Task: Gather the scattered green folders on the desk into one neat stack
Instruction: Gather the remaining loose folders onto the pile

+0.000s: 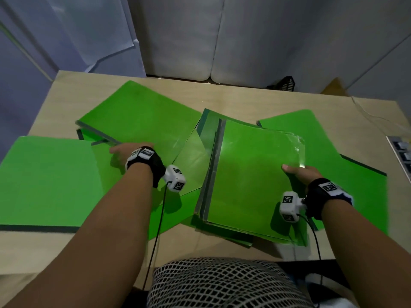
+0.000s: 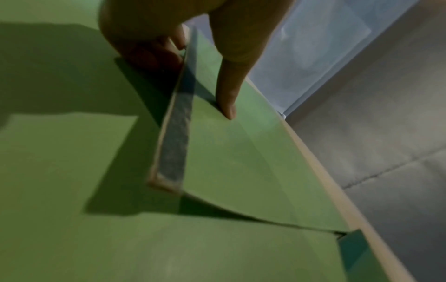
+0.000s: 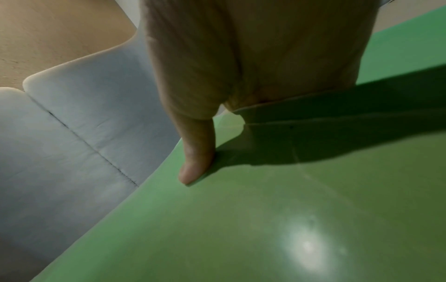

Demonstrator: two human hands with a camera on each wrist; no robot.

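Observation:
Several green folders lie scattered and overlapping on the wooden desk (image 1: 233, 98). My left hand (image 1: 125, 152) pinches the grey spine edge of the far-left folder (image 1: 138, 114). In the left wrist view the thumb (image 2: 228, 103) lies on top of that folder (image 2: 253, 167) and curled fingers (image 2: 149, 51) sit beneath its raised edge. My right hand (image 1: 299, 173) grips the right edge of a glossy folder stack (image 1: 251, 174) in the middle. Its thumb (image 3: 195, 164) presses on the top cover (image 3: 265, 219); the fingers below are hidden. Another folder (image 1: 49, 181) lies flat at the near left.
More green folders lie at the far right (image 1: 295, 123) and under the stack's right side (image 1: 360, 185). A keyboard corner (image 1: 401, 152) shows at the right edge. Behind the desk are a black basket (image 1: 285, 84), a cardboard box (image 1: 335, 87) and grey padded panels (image 1: 266, 41).

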